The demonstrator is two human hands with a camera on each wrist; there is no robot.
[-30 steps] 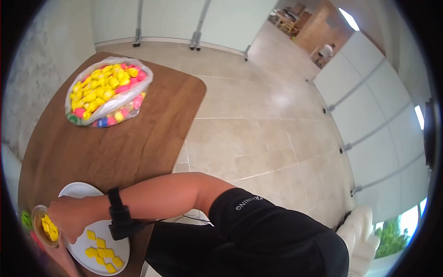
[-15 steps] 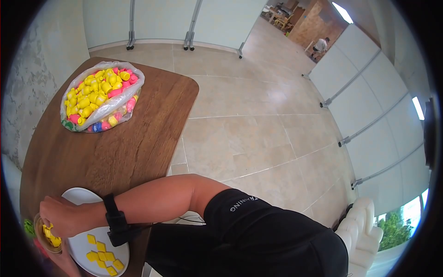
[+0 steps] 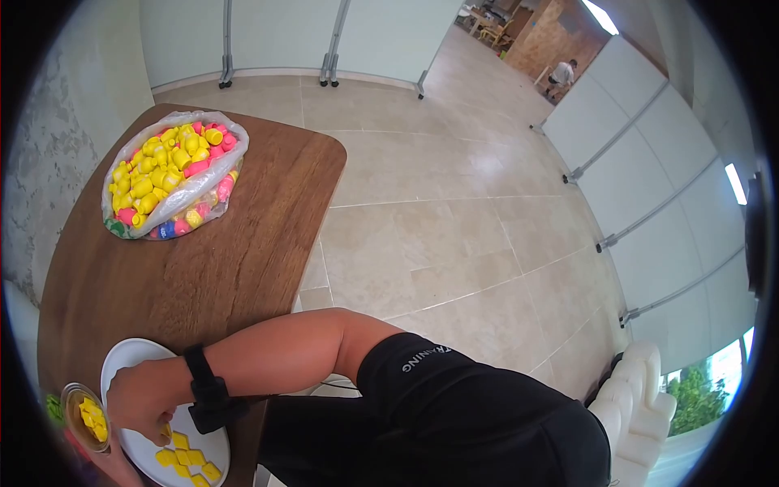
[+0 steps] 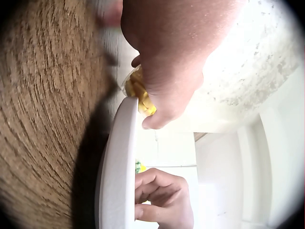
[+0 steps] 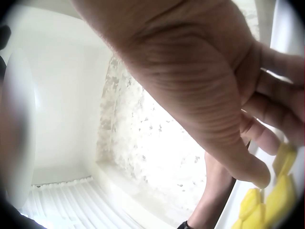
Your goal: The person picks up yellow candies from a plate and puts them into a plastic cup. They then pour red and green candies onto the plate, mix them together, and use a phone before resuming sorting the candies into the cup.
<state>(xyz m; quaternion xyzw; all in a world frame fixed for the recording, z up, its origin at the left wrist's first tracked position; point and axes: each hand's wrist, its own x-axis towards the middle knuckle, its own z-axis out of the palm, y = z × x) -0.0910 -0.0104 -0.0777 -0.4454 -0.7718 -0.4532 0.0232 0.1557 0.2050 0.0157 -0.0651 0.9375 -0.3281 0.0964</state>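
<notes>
My left hand grips a clear cup of small yellow pieces at the plate's left edge. The left wrist view shows the same hand around the cup, just past the plate's rim. My right hand reaches down over the white oval plate. In the right wrist view its thumb and index fingertips close in on a flat yellow piece, which looks pinched and tilted. Beside it several yellow diamond-shaped pieces lie flat on the plate, grouped toward its near end.
Toward the far end of the brown wooden table stands an open plastic bag heaped with yellow and pink containers. Something green sits left of the cup. A wall runs along the table's left side; tiled floor lies to the right.
My right hand has left the mouth of the cup and moved right and down onto the pieces on the plate. The left hand keeps its grip on the cup.
</notes>
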